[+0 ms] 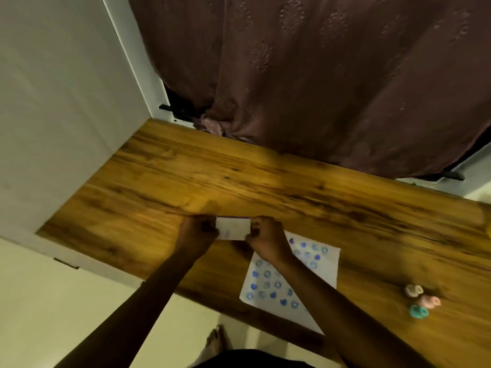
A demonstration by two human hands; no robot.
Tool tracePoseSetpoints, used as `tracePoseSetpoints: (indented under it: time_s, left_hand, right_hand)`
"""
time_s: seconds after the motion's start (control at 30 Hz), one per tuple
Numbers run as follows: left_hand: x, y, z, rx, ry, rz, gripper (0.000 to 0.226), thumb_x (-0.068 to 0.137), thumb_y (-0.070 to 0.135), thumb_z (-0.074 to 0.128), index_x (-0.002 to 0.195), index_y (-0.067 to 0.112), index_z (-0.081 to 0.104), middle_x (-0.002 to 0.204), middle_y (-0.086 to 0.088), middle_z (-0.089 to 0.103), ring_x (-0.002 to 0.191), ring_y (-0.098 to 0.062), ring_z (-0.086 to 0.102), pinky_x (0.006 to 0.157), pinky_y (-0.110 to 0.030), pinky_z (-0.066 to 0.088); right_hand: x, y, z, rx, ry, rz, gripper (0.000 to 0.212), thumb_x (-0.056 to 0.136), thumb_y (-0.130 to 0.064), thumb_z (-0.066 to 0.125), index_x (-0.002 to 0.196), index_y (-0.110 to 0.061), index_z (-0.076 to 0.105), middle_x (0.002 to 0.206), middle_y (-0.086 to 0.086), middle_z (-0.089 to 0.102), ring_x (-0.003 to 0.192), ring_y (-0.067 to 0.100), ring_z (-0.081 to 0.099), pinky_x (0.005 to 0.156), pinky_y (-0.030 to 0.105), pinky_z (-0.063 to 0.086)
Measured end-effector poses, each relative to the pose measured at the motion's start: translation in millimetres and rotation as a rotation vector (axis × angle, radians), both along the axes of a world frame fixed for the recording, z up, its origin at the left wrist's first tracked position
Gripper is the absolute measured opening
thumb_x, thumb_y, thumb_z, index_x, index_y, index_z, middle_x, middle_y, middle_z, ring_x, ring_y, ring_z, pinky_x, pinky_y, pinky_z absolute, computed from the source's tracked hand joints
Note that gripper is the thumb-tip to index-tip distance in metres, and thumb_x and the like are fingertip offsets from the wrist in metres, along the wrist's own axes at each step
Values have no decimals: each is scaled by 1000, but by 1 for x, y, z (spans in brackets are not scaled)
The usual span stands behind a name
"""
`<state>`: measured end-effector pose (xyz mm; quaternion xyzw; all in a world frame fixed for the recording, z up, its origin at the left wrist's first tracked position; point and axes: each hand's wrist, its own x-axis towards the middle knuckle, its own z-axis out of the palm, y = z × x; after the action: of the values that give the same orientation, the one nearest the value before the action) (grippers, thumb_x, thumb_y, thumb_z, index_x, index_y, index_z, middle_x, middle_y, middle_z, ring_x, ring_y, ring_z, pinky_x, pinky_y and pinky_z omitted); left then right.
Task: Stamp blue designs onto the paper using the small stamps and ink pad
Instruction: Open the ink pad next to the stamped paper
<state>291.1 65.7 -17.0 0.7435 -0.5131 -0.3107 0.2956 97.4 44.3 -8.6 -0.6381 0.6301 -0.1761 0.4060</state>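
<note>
Both hands hold a small white rectangular ink pad case just above the wooden table. My left hand grips its left end and my right hand grips its right end. A purple edge shows along the case's far side. The white paper lies under my right forearm, covered with rows of blue stamped hearts and round faces. Three small stamps sit on the table at the right: a cream one, a pink one and a teal one.
A white cabinet side bounds the table on the left. A brown patterned curtain hangs behind the table's far edge. My bare foot shows on the pale floor below the near edge.
</note>
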Motion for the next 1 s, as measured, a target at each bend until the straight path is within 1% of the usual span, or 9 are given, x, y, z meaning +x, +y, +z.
tracePoseSetpoints:
  time_s: [0.17, 0.27, 0.4, 0.53, 0.6, 0.67, 0.77, 0.87, 1.0]
  left_hand:
    - [17, 10, -18, 43, -86, -39, 15, 81, 5, 78, 95, 6, 81, 92, -10, 79, 83, -22, 72, 75, -33, 53]
    - [20, 15, -29, 81, -42, -97, 10, 84, 7, 76, 93, 10, 79, 86, 3, 71, 70, -9, 63, 67, -25, 49]
    - [26, 16, -41, 105, 39, -135, 18, 86, 2, 75, 102, 9, 79, 91, 0, 73, 75, -9, 68, 61, -19, 49]
    - [29, 12, -45, 117, -29, -165, 24, 84, 8, 77, 108, 11, 80, 90, 6, 72, 67, 8, 58, 47, -4, 45]
    - [29, 10, -46, 119, -77, -172, 23, 83, 10, 78, 105, 12, 81, 93, 0, 78, 63, 4, 58, 44, -6, 42]
    - [28, 8, -44, 118, -128, -174, 25, 79, 10, 80, 105, 11, 81, 100, -8, 82, 71, -9, 65, 52, -8, 39]
    - [24, 10, -44, 45, -219, -204, 40, 78, 11, 82, 118, 10, 76, 114, -12, 78, 99, -29, 74, 75, -20, 47]
    - [19, 16, -42, -81, -252, -276, 46, 84, 19, 80, 129, 18, 68, 127, -9, 72, 116, -30, 68, 93, -35, 53]
    - [17, 22, -41, -95, -382, -528, 52, 82, 27, 82, 133, 26, 67, 139, -2, 64, 129, -28, 58, 104, -41, 53]
  right_hand:
    - [16, 12, -16, 23, 24, 16, 44, 90, -7, 73, 133, -10, 65, 132, 11, 69, 124, 27, 65, 102, 35, 56]
    - [17, 17, -20, 39, 21, 6, 43, 89, -5, 73, 131, -8, 66, 128, 11, 71, 120, 27, 67, 99, 33, 56]
    - [20, 20, -23, 48, 40, -14, 41, 88, -3, 72, 129, -10, 68, 124, 9, 73, 115, 25, 69, 93, 28, 56]
    - [21, 21, -24, 55, 41, -26, 44, 87, -2, 70, 130, -11, 68, 123, 8, 74, 115, 24, 69, 97, 35, 58]
    - [22, 21, -25, 58, 38, -35, 44, 87, -2, 71, 131, -11, 68, 123, 8, 74, 114, 24, 69, 97, 34, 58]
    - [21, 20, -24, 63, 35, -34, 45, 87, -3, 72, 131, -11, 68, 123, 9, 74, 113, 24, 70, 96, 35, 59]
    - [18, 19, -24, 56, 44, -16, 41, 87, -5, 74, 127, -13, 70, 120, 8, 75, 110, 22, 71, 89, 28, 59]
    - [14, 20, -25, 38, 56, -20, 39, 87, -10, 76, 125, -13, 71, 119, 7, 76, 110, 21, 71, 84, 20, 52]
    - [8, 22, -28, 36, 79, 5, 35, 87, -12, 76, 122, -14, 72, 119, 6, 76, 112, 21, 70, 89, 25, 54]
